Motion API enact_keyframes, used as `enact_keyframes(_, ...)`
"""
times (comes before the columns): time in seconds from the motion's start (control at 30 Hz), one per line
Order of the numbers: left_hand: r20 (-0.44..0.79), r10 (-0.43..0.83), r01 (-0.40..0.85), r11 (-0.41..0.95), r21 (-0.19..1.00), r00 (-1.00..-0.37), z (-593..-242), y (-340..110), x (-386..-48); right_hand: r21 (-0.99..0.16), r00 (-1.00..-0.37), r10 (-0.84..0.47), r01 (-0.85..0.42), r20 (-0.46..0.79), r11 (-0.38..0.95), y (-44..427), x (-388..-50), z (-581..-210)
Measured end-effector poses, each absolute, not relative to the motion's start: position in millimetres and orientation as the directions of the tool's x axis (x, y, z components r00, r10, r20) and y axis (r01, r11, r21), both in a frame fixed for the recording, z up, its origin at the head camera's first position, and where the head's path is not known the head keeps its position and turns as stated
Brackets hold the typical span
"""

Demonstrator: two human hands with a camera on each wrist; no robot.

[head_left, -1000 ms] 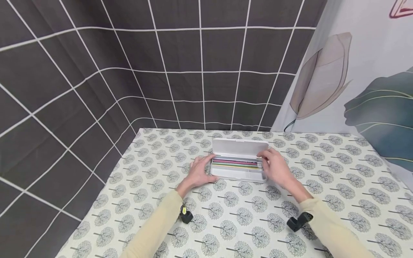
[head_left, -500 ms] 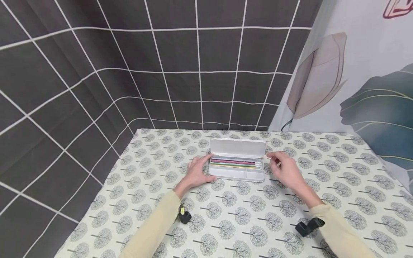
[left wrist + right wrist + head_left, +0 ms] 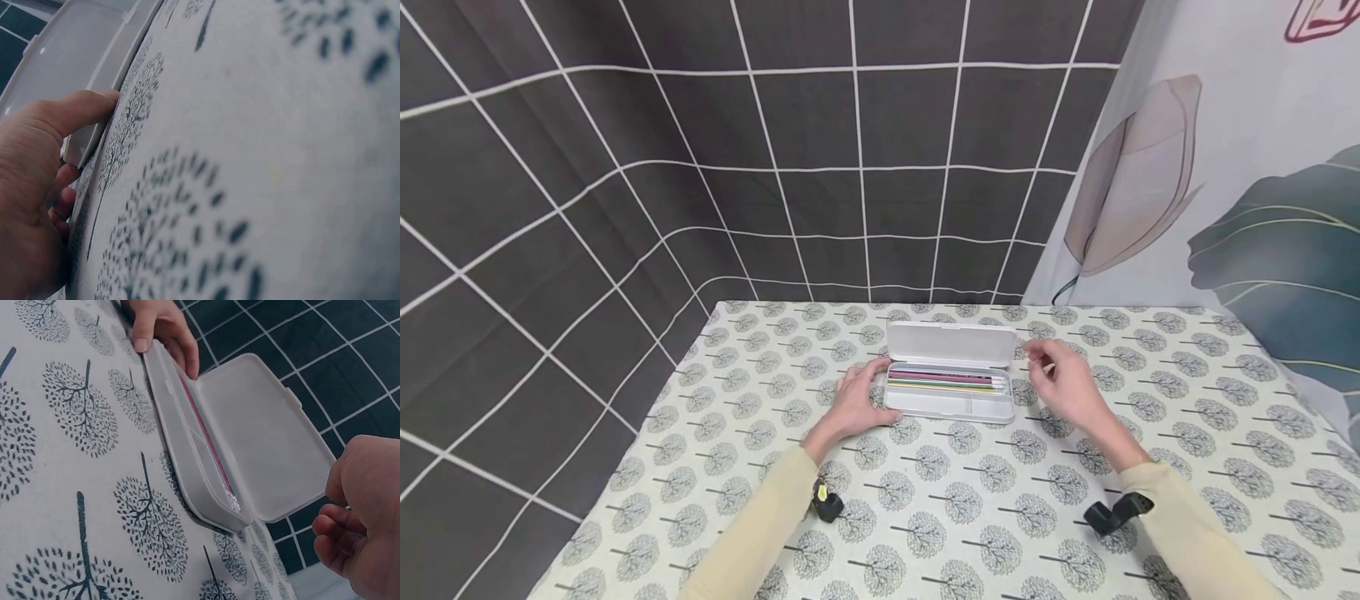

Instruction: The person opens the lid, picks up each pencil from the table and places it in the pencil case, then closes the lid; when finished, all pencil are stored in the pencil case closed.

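Observation:
A white pencil case lies on the table with its lid raised at the back. Several coloured pencils lie side by side in its rear compartment. My left hand holds the left end of the case, thumb at the front edge and fingers behind, as the right wrist view also shows. Just right of the lid is my right hand, its fingers loosely curled with nothing seen in them. In the right wrist view its index finger overlaps the lid's corner; whether they touch I cannot tell.
A cloth with a tree print covers the table. Behind and to the left hangs a dark curtain with white grid lines. A pale curtain with leaf shapes hangs at the right.
My right hand has withdrawn from over the pencils' right end to beside the case, then shifted slightly back next to the lid. The left hand keeps its hold.

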State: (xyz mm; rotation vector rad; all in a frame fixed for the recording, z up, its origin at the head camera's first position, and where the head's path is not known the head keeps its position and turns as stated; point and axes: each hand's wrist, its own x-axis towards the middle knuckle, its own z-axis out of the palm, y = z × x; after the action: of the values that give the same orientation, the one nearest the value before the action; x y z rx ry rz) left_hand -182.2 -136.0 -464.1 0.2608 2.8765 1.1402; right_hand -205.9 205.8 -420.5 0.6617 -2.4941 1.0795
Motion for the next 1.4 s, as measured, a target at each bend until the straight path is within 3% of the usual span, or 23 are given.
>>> enact_keyframes(0.73, 0.039, 0.194, 0.167, 0.704, 0.691, -0.98, -461, -137, -181, -0.699, -0.863, -0.305, -0.506, 0.404, 0.506, 202, -225, -406)
enact_keyframes(1.4, 0.045, 0.192, 0.172, 0.721, 0.671, -0.98, -465, -136, -183, -0.695, -0.862, -0.324, -0.506, 0.389, 0.511, 196, -232, -407)
